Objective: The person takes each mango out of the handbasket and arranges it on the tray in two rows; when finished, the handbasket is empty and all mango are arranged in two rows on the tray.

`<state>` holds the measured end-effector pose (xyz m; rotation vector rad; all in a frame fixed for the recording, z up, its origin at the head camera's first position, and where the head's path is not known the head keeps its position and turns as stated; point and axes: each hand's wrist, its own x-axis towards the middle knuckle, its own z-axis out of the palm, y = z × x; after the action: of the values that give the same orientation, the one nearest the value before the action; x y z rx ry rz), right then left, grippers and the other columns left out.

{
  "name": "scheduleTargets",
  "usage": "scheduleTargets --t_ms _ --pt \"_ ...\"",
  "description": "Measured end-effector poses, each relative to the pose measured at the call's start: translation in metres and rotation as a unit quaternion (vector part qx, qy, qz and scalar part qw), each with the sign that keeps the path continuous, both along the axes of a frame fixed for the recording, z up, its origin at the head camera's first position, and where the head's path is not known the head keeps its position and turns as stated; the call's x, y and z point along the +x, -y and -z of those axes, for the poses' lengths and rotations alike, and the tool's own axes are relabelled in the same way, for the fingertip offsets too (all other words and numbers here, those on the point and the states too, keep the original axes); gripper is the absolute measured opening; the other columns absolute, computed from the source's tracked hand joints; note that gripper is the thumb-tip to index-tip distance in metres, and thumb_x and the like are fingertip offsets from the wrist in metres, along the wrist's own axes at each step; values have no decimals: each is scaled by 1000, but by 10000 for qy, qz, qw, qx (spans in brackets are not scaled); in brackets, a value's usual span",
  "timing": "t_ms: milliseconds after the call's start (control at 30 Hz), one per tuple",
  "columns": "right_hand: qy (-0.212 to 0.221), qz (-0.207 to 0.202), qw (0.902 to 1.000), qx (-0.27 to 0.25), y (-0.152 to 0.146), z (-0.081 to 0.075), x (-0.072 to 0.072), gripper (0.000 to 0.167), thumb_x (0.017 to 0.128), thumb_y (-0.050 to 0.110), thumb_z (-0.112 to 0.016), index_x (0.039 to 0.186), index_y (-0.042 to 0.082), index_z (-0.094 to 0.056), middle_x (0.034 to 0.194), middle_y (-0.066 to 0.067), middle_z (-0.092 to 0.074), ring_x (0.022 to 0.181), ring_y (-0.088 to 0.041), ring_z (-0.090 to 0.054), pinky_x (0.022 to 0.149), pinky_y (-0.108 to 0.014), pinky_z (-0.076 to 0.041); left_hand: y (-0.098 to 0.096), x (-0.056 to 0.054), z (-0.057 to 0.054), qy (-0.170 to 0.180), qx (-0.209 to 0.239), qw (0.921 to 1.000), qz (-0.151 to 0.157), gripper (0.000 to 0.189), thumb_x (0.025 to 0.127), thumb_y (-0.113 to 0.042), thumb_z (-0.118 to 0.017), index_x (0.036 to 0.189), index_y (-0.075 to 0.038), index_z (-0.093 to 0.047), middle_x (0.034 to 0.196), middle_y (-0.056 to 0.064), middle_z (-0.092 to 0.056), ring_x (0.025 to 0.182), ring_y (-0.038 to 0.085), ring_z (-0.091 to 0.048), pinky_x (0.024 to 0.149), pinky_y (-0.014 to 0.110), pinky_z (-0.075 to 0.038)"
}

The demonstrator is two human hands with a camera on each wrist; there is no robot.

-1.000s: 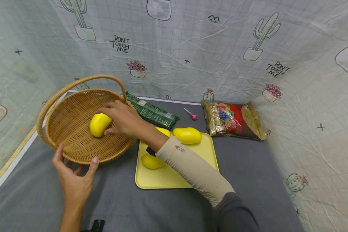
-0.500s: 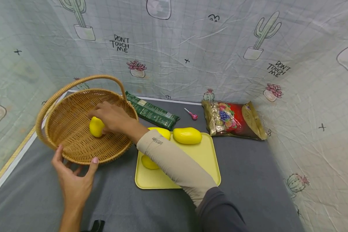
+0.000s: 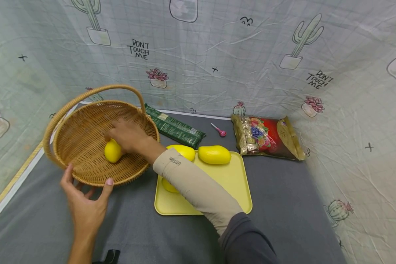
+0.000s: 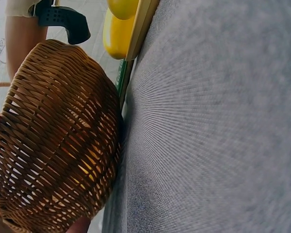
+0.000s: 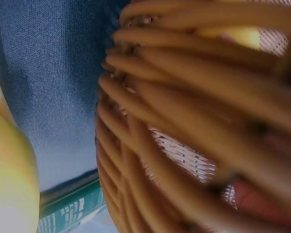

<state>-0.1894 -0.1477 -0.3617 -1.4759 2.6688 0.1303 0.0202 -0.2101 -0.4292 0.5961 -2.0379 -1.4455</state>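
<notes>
A wicker basket (image 3: 82, 146) with a tall arched handle stands at the left of the grey table. My left hand (image 3: 87, 205) grips its near rim, thumb over the edge and fingers on the outer wall. Down inside the basket, my right hand (image 3: 128, 135) holds a yellow mango (image 3: 113, 151) near the bottom; the hand covers its upper right side. The right wrist view shows mostly the weave up close, with yellow behind it. In the left wrist view, the basket's outer wall (image 4: 58, 136) fills the left side.
Right of the basket, a yellow tray (image 3: 231, 190) bears more mangoes (image 3: 214, 154), partly behind the right forearm. Behind lie a green packet (image 3: 178, 128), a pink lollipop (image 3: 222, 133) and a red-and-gold candy bag (image 3: 267, 137). A printed cloth (image 3: 198, 55) hangs at the back.
My right hand has carried the mango leftward, then lower into the basket, its forearm sweeping left over the tray. The left hand has stayed on the rim.
</notes>
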Motion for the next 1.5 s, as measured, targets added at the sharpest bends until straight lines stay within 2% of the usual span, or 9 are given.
scheduleTargets --t_ms 133,300,433,567,867,1133,1500 --pt "240 -39 9997 40 -3 2 3 56 92 39 -84 144 39 -63 148 6 -56 134 -13 -51 112 -26 -44 0 0 0 1 24 10000 37 104 90 -13 -84 167 -36 -18 172 -6 -23 143 32 -41 102 42 -45" --pt "603 20 9982 -33 -10 -1 7 57 91 40 -85 144 39 -64 149 7 -54 137 -12 -48 111 -27 -45 0 0 0 -36 11 10000 15 103 90 -14 -84 167 -35 -19 173 -7 -23 143 32 -42 101 39 -45" --pt "888 109 9957 -253 -17 -6 10 58 89 38 -86 143 39 -64 146 6 -54 131 -12 -48 104 -27 -47 0 0 -1 -37 9 10000 28 103 90 -14 -84 167 -35 -18 173 -7 -22 143 32 -42 102 40 -46" --pt "972 144 9939 -506 -26 -14 16 60 88 40 -87 143 40 -65 140 6 -56 124 -11 -50 99 -27 -48 1 0 0 -38 -5 10000 21 104 90 -13 -84 167 -35 -19 173 -7 -23 142 31 -42 102 40 -46" --pt "754 169 9888 -1279 -58 -33 32 65 88 47 -87 148 37 -63 144 4 -58 126 -13 -50 98 -26 -49 0 1 -1 49 -20 10000 15 104 90 -14 -84 167 -36 -18 173 -9 -21 142 32 -42 105 46 -46" --pt "457 433 9819 -1785 -88 -46 44 68 85 51 -88 147 35 -65 133 3 -60 114 -12 -50 93 -25 -46 0 0 0 53 14 10000 -2 103 90 -15 -84 167 -36 -18 173 -8 -21 143 33 -41 105 48 -46" --pt "450 732 9635 -2535 -140 -61 59 64 86 47 -89 144 33 -67 132 3 -64 118 -14 -51 94 -28 -48 0 1 -1 9 -5 10000 25 104 90 -14 -84 167 -36 -18 172 -6 -22 142 33 -42 105 45 -46"
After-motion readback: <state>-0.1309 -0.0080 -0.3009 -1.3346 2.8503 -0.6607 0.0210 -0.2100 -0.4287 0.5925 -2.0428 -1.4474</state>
